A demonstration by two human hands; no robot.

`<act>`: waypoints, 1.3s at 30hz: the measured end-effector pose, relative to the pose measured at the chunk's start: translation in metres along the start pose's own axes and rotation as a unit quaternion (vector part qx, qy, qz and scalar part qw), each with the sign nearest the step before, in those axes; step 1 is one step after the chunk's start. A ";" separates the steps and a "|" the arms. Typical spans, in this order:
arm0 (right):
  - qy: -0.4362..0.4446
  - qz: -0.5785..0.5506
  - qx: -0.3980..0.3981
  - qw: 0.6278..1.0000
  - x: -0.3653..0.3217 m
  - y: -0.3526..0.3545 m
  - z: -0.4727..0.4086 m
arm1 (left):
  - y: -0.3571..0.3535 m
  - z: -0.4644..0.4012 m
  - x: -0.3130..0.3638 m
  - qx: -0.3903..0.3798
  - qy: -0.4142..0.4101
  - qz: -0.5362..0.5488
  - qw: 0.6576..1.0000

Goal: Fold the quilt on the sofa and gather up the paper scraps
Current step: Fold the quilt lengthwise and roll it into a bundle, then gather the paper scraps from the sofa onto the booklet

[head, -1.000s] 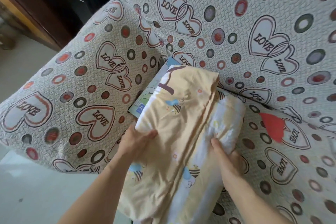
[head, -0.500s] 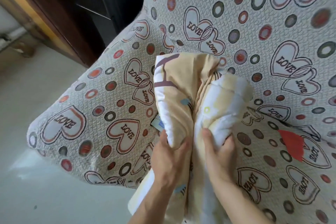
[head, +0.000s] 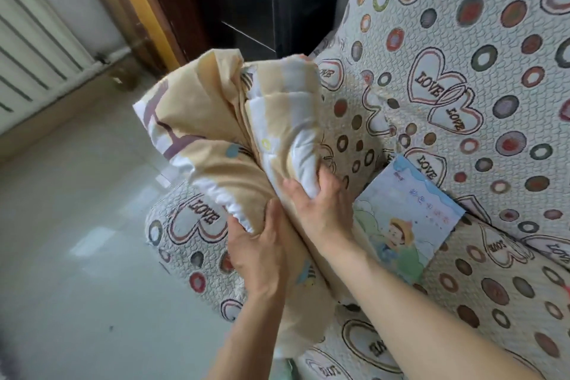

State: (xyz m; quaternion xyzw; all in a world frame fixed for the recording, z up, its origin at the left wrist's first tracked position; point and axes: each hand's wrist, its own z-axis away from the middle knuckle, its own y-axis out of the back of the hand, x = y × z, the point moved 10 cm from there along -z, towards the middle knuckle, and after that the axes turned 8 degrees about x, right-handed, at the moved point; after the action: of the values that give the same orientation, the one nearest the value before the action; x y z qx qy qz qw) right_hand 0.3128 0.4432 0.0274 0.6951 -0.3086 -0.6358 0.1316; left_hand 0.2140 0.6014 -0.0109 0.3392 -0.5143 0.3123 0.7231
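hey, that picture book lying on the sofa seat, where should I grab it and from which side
Probably pinch the picture book at its free corner pointing toward the sofa backrest, coming from above on the right. It lies flat, so fingers must slide under an edge, and its near-left edge is covered by the right hand and the quilt.

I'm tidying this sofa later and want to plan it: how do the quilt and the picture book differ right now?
The quilt is soft, bunched and lifted, in the grip of the left hand and right hand; the picture book lies flat and untouched on the sofa. The quilt is bulky, the picture book thin. The quilt is mostly yellow and white, the picture book blue and green. Both carry cartoon prints.
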 end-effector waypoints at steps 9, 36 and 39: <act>0.064 0.079 -0.145 0.984 -0.010 -0.070 -0.033 | 0.028 -0.041 -0.006 0.034 -0.037 -0.146 0.988; -0.463 0.044 0.044 0.884 0.316 0.117 0.038 | -0.186 0.150 -0.052 -0.385 -0.343 -0.327 0.792; -0.523 0.011 0.081 0.848 0.343 0.130 0.053 | -0.201 0.174 -0.127 -0.489 -0.245 -0.446 0.708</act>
State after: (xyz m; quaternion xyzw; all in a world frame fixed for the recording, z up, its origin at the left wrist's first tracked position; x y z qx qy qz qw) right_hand 0.2275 0.1490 -0.1816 0.2642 -0.3900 -0.8765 -0.0991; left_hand 0.2473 0.3313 -0.1247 0.1927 -0.5427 -0.4363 0.6913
